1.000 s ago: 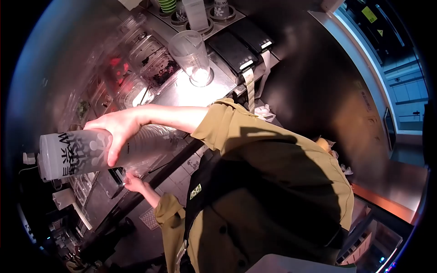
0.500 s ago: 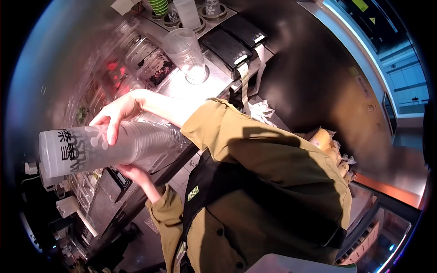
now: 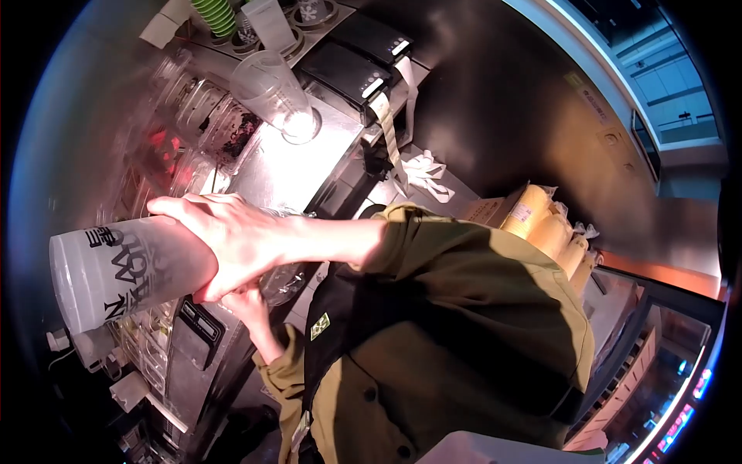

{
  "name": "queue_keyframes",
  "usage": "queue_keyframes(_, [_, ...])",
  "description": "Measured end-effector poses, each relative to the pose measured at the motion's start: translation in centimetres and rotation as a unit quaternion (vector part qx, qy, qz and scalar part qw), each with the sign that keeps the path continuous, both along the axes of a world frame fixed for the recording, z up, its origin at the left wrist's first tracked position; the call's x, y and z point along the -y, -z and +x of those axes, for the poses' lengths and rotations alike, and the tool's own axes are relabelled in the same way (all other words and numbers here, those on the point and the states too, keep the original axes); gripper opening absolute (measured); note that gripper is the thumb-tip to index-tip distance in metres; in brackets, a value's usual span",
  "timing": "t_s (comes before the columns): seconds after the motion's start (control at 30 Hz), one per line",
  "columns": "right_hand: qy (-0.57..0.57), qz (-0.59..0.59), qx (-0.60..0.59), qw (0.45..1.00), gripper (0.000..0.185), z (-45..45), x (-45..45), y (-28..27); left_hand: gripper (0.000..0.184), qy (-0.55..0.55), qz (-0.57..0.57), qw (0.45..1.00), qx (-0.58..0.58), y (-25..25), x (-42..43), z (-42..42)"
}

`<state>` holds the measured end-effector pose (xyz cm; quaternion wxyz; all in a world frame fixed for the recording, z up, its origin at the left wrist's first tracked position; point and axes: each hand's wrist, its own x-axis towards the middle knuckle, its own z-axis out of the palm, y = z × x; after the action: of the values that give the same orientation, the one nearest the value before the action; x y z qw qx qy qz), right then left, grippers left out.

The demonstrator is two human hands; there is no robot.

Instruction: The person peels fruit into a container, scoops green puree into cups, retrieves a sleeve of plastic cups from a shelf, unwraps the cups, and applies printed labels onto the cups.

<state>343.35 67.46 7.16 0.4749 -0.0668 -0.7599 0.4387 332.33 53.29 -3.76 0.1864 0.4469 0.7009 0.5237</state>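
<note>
My right hand [image 3: 236, 243] is wrapped round a stack of frosted plastic cups [image 3: 127, 271] with black lettering, held sideways with its rounded end to the left. Close below it, my left hand [image 3: 249, 309] is curled at the underside of the stack; its fingertips are partly hidden, and what they grip cannot be made out. Clear crinkled plastic [image 3: 284, 283] shows beside both hands. Beyond them, a tall clear cup [image 3: 270, 89] stands on the brightly lit metal counter [image 3: 282, 170].
Behind the hands are clear tubs [image 3: 232, 131] of dark and red contents. Two black devices [image 3: 344, 69] with pale straps sit at the counter's edge. Green cups [image 3: 215, 17] stand at the top. Yellow wrapped packs [image 3: 541, 224] lie to the right, and a black scale-like device [image 3: 201, 329] is below.
My right hand has shifted along the stack and now wraps it more fully. The stack has turned, its rounded end tipping lower. My left hand has moved right, close to my right. The view has shifted.
</note>
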Motion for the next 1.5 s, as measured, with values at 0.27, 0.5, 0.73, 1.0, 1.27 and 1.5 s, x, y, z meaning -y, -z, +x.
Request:
queue_keyframes(0.27, [-0.011,0.053,-0.032,0.998,0.101,2.5,-0.1,-0.6,0.018,-0.119,0.026,0.965,0.231,10.0,-0.6,-1.5])
queue_keyframes(0.5, [0.040,0.085,-0.100,0.991,0.096,3.3,1.0,1.0,0.029,-0.055,-0.108,0.993,-0.009,13.3,0.1,-2.2])
queue_keyframes(0.73, [0.195,-0.191,-0.202,0.940,0.046,12.2,0.1,9.8,0.087,0.037,-0.045,0.831,0.553,6.5,-0.4,2.5])
queue_keyframes(1.0, [0.396,-0.522,-0.439,0.614,0.057,27.2,3.0,17.1,0.022,0.254,-0.144,0.867,0.404,-3.1,-1.4,7.7])
queue_keyframes(1.27, [0.305,-0.596,-0.491,0.558,0.070,28.6,3.1,28.4,0.014,0.324,0.068,0.910,0.250,-14.3,-9.7,13.1])
queue_keyframes(1.5, [0.277,-0.623,-0.546,0.488,0.060,28.8,-0.6,27.5,0.054,0.367,0.105,0.786,-0.486,-14.7,-19.2,19.8])
